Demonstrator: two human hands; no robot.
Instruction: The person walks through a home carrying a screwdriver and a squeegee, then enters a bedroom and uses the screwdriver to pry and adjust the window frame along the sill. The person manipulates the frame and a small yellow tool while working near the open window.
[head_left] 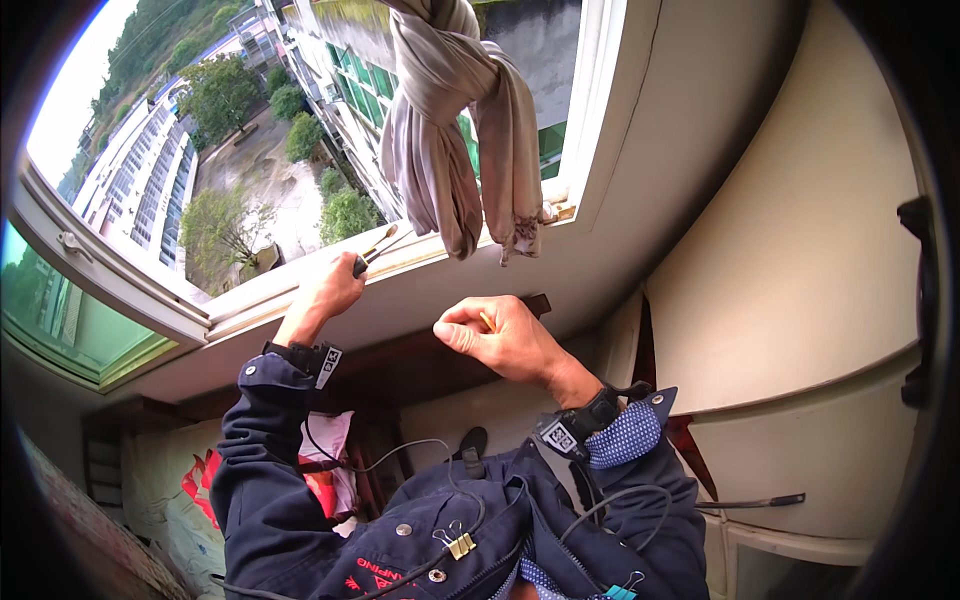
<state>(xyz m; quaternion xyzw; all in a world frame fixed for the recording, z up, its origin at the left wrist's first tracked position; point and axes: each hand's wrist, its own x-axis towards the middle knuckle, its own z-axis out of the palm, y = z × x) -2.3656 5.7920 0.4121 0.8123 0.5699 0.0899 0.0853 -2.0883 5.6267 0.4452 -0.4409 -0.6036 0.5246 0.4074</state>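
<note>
Pliers (pixel 372 250) sit clenched in your left hand (pixel 328 290) at the window sill (pixel 430 275), your right hand (pixel 500 335) pinches a small yellowish piece (pixel 487 320); next, likely, bring them together carefully.

1 head-worn fisheye view looks down over the person's chest toward an open window (pixel 300 150), close to both raised hands; forearms enter from 6 o'clock, the street lies far below at 11 o'clock.

You have two small square black-and-white code labels in view, one on your left wrist strap (pixel 328 358) and one on your right wrist strap (pixel 558 436).
</note>
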